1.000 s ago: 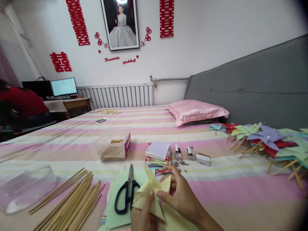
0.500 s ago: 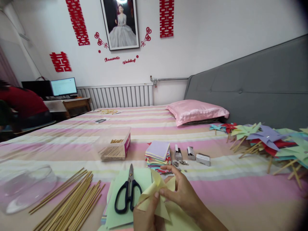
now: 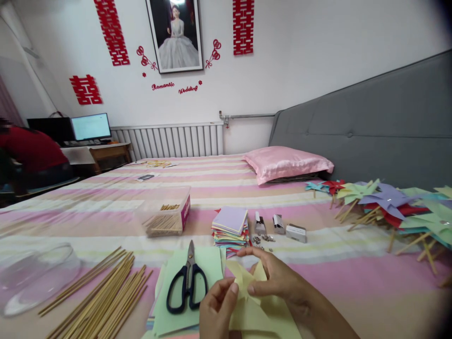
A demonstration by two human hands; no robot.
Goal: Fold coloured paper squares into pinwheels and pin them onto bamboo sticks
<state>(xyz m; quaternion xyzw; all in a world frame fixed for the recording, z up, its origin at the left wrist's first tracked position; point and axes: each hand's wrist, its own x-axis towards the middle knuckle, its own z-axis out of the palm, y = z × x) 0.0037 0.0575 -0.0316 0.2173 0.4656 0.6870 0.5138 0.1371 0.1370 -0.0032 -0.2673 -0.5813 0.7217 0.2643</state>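
Observation:
A yellow paper pinwheel [image 3: 243, 278], its points folded inward, is held between both hands low in the middle. My left hand [image 3: 216, 308] pinches its left side between thumb and fingers. From the right, my right hand [image 3: 282, 278] has its thumb pressed near the paper's centre and its index finger arched above. Below the hands lies more yellow paper [image 3: 270, 318]. Dark-handled scissors [image 3: 191, 262] rest on light green sheets [image 3: 213, 266], left of my left hand. Beyond my right hand are small metal fasteners [image 3: 260, 240], loose on the bedspread.
Wooden sticks [image 3: 102, 294] and a clear plastic container [image 3: 42, 273] lie at left. Farther back are a box of short sticks [image 3: 164, 221], stacked coloured squares [image 3: 230, 220] and small boxes [image 3: 295, 233]. Finished pinwheels [image 3: 388, 197] sit at right. A person in red [image 3: 31, 150] sits far left.
Both hands have shifted slightly right with the yellow paper. The left thumb and fingers have moved up to its left side, and the paper's folded points now stand more upright.

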